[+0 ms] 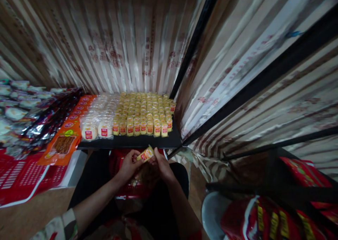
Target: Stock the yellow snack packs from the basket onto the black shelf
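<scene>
A small clear-wrapped yellow snack cake (145, 154) with a red and orange label is held over my lap. My left hand (129, 165) grips its left end between thumb and fingers. At the other end, the fingers of my right hand (162, 165) pinch the wrapper; part of that grip is hidden. Just beyond my hands, rows of similar yellow snack cakes (142, 116) stand packed on a black shelf (132, 141). Below my hands, a red basket (124, 191) sits between my knees, with wrapped pieces dimly visible inside.
Left of the cakes are round white wrapped crackers (97, 122), an orange snack bag (66, 137) and dark shiny packets (50, 116). A red crate (23, 176) stands at lower left. Black metal posts (195, 39) cross the right side; red packs (264, 219) lie at lower right.
</scene>
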`<state>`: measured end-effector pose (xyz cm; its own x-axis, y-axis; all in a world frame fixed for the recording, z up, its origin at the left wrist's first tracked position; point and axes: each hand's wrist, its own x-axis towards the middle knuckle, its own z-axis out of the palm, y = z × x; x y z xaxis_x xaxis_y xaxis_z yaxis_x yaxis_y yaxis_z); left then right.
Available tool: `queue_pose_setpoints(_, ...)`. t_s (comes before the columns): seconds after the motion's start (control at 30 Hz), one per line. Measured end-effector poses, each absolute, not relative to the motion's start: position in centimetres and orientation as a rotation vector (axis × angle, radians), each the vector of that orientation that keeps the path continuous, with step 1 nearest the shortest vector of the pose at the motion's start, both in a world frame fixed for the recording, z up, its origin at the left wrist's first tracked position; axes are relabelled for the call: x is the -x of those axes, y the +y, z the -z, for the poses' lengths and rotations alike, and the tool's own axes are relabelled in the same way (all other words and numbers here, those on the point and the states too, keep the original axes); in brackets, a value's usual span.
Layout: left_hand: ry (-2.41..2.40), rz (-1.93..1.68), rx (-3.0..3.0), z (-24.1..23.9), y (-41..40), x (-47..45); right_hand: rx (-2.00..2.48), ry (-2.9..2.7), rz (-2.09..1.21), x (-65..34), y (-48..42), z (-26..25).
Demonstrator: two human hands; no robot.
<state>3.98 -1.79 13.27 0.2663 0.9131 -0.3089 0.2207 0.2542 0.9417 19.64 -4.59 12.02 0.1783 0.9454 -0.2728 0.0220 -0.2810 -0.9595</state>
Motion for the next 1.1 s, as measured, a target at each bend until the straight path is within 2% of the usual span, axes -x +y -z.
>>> queue_pose_setpoints(0.13,1.211,-0.710,-1.235,-13.6,-1.8,-5.0,1.301,-0.944,-1.340,-19.6,-4.8,-13.5)
queue_pose_setpoints(0.33,1.183,-0.561,-1.651,-15.7,1.0,-5.2,1.361,-1.028,-1.243,-21.5,-4.3,-14.7)
queue_pose_setpoints(0.57,0.866,-0.443,-1.423,-17.6,4.4,-7.8,1.294,-1.057,-1.270,-23.4,-2.8,-15.7)
queue_pose_setpoints(0.8,1.010,-0.682,-1.406,-21.4,10.4,-12.6,1.662,-1.075,-0.445,-26.5,1.4,-14.9)
queue_pose_setpoints(0.93,1.072,-0.830,-1.539,-22.8,14.8,-17.3,1.757,-1.121,-0.447,-28.0,4.4,-14.0)
queue_pose_setpoints(1.1,1.211,-0.787,-1.907,-23.0,18.9,-23.1,1.751,-1.162,-0.436,-28.2,6.0,-12.8)
